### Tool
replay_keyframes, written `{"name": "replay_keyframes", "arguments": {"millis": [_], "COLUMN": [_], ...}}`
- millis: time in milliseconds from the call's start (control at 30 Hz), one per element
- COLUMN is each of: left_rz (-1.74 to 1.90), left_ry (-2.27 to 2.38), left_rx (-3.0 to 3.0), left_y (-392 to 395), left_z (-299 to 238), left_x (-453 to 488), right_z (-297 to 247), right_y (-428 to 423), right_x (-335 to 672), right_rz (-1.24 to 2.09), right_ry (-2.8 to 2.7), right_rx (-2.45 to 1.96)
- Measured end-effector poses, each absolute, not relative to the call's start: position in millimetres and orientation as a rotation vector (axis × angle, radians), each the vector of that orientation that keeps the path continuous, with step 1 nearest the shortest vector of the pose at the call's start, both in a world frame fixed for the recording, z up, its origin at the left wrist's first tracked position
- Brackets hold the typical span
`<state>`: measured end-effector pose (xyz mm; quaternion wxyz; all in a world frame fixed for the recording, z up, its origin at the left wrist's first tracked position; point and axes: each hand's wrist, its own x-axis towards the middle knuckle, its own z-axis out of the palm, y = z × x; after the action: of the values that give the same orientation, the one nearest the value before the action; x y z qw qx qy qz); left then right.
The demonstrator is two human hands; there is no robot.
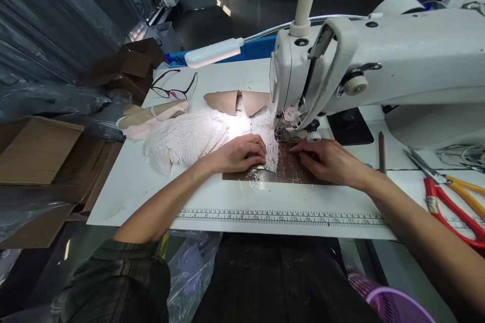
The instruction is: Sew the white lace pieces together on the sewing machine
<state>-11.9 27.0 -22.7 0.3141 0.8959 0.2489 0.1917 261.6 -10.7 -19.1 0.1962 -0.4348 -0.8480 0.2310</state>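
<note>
White lace fabric (204, 133) lies bunched on the sewing table and runs to the presser foot of a white sewing machine (291, 65). My left hand (242, 154) rests at the lace's near edge, fingers curled and closed on it, just left of the needle area. On the brown bed plate (291, 174), my right hand (329, 159) lies to the right of the foot, fingers stretched toward it and apart, with nothing visible in them. Thread ends and small bits dot the plate. The needle tip itself cannot be made out.
Behind the lace are tan pattern pieces (223, 101), eyeglasses (172, 92) and a rolled cloth (159, 116). A lamp (214, 53) hangs above. Red-handled scissors (435, 202) lie far right beside yellow-handled ones. A ruler strip (280, 218) follows the front edge. Cardboard boxes (41, 149) stand left.
</note>
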Motion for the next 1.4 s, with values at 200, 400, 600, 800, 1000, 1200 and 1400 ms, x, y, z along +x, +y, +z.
{"name": "replay_keyframes", "arguments": {"millis": [200,400,600,800,1000,1200,1400], "left_rz": [0.577,0.856,0.765,0.696,1.03,1.184,1.079], "left_ry": [0.793,0.924,0.703,0.566,0.842,0.898,0.778], "left_rx": [2.238,2.188,2.687,2.972,2.702,2.56,2.586], "left_y": [19.6,18.2,17.3,12.8,6.0,7.7,8.1], "left_z": [-22.3,-36.9,-40.6,-38.4,-41.1,-37.3,-39.1], "left_x": [-6.9,-3.8,-2.2,-1.1,7.0,9.7,9.2], "right_z": [-32.6,-30.2,-11.7,-10.6,-33.4,-45.4,-42.7], "right_y": [-33.3,-127.1,-90.3,-8.9,-18.0,-19.9,-19.9], "right_x": [238.7,227.6,262.8,256.7,241.9,241.6,242.7], "right_rz": [0.481,0.768,0.936,0.645,0.634,0.567,0.587], "right_ry": [-2.334,-2.591,-2.364,-2.42,-2.398,-2.44,-2.427], "right_rx": [-1.158,-0.512,-0.958,-1.239,-0.909,-0.862,-0.844]}}
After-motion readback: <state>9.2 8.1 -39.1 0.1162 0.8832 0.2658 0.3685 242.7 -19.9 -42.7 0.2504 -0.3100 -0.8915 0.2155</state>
